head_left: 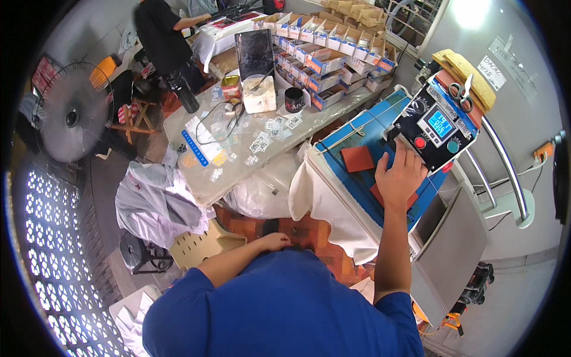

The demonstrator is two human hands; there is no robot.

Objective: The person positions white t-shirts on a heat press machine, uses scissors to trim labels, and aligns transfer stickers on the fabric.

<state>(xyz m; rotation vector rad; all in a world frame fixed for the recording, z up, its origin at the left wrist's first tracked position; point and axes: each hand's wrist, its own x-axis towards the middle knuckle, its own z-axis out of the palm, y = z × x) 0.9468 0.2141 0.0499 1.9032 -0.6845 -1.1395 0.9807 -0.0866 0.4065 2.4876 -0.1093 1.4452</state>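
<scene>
My right hand [400,176] reaches to the lower edge of a black control box [430,129] with a lit display, a red button and a green button; the fingertips are hidden against the box, so its grip is unclear. Beneath lies a blue press bed [343,134] with a red-brown square pad [357,159] on it, and another such pad [412,200] partly under my wrist. Scissors [462,93] rest on top of the box beside yellow pads [468,76]. My left hand [275,241] is at my waist, its fingers loosely curled, holding nothing visible.
A plastic-covered table [178,129] at the left bears transfer sheets [260,143], a black mug [294,99] and a tumbler [184,93]. Cardboard bins [323,62] stand behind. A white cloth [330,209] drapes the press stand. A fan [71,117], a plastic chair [200,247] and another person [163,40] are left.
</scene>
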